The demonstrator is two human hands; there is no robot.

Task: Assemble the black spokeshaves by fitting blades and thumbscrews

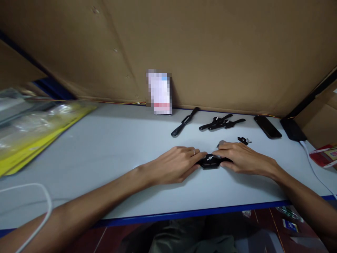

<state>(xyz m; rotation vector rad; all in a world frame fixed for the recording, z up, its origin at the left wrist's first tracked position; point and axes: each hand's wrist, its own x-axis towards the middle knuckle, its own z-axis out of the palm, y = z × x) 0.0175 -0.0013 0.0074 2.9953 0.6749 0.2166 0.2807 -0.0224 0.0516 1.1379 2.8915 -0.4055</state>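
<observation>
A black spokeshave [210,161] lies across the table between my two hands, a small silver screw showing at its middle. My left hand [181,163] grips its left end, fingers closed, with a ring on one finger. On the other end, my right hand [238,157] is wrapped around the handle. Part of a flat grey piece [221,143] shows just behind the right fingers; the hand hides the rest. Beyond that hand lies a small black plate with a silver wing screw [244,141].
Farther back are a bare spokeshave body [185,122] and two spokeshaves with screws [222,123]. A phone [268,127] and a black box with a white cable [292,129] lie at right. Yellow-edged plastic packaging [47,130] covers the left. A blurred upright screen [160,93] leans on the cardboard wall [210,52].
</observation>
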